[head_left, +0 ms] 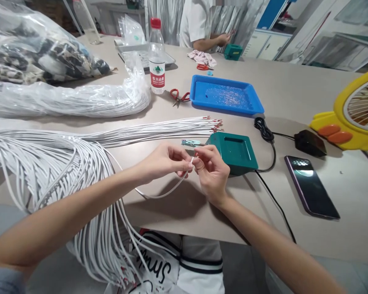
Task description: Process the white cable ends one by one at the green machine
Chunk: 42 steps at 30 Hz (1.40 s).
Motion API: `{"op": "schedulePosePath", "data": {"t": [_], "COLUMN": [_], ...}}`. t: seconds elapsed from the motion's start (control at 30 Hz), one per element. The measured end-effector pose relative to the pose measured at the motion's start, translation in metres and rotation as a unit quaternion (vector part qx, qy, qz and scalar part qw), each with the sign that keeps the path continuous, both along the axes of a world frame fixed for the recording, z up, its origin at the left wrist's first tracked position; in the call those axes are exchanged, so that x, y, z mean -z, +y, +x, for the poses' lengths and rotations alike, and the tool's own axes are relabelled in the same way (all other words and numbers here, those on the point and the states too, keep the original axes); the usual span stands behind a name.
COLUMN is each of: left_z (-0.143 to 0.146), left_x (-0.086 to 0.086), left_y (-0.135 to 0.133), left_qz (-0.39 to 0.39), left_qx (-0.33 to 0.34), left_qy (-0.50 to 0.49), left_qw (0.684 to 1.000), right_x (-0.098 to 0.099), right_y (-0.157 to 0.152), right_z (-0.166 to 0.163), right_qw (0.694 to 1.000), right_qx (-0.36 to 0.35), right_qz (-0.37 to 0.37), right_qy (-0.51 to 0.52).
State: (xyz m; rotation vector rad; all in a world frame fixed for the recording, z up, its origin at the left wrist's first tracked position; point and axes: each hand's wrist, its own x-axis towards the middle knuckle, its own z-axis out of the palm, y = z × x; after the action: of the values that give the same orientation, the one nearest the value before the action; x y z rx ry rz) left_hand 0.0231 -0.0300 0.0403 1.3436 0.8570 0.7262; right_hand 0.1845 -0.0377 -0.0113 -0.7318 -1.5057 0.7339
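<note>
My left hand pinches a white cable close to its end. Opposite it, my right hand has its fingers closed at the same cable end, where a bit of red shows. The cable droops in a curve below my hands and leads left to a large bundle of white cables, which hangs over the table's front edge. Just behind my right hand sits a green box with a recessed top. A small pale clip-like piece juts from its left side.
Behind lie straightened cables with red tips, red-handled snips, a blue tray with small scraps and a bottle. A phone, a black adapter and a yellow fan stand right. Another person sits across the table.
</note>
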Motion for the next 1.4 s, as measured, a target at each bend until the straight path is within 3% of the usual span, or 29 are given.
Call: {"op": "schedulePosePath", "data": {"t": [0.53,0.67,0.9,1.17,1.4], "left_z": [0.003,0.002,0.003,0.004,0.003], "left_x": [0.0,0.0,-0.003,-0.004,0.0], "left_y": [-0.002,-0.001,-0.002,-0.002,-0.001], "left_qz": [-0.006,-0.004,0.019,0.028,-0.006], "left_qx": [-0.029,-0.041,-0.056,-0.053,-0.037], "left_qy": [-0.002,-0.01,-0.023,0.012,-0.011], "left_qw": [1.0,0.999,0.998,0.998,0.999], "right_x": [-0.002,-0.004,-0.003,-0.006,-0.01], "right_y": [-0.004,-0.007,-0.013,-0.009,-0.007], "right_z": [-0.001,-0.002,-0.006,-0.005,-0.003], "right_qw": [0.993,0.997,0.989,0.995,0.995], "right_qx": [0.1,0.08,-0.036,0.01,-0.016], "right_qz": [0.05,0.001,-0.111,-0.093,-0.092], "right_qy": [-0.032,-0.012,0.096,0.042,0.026]}}
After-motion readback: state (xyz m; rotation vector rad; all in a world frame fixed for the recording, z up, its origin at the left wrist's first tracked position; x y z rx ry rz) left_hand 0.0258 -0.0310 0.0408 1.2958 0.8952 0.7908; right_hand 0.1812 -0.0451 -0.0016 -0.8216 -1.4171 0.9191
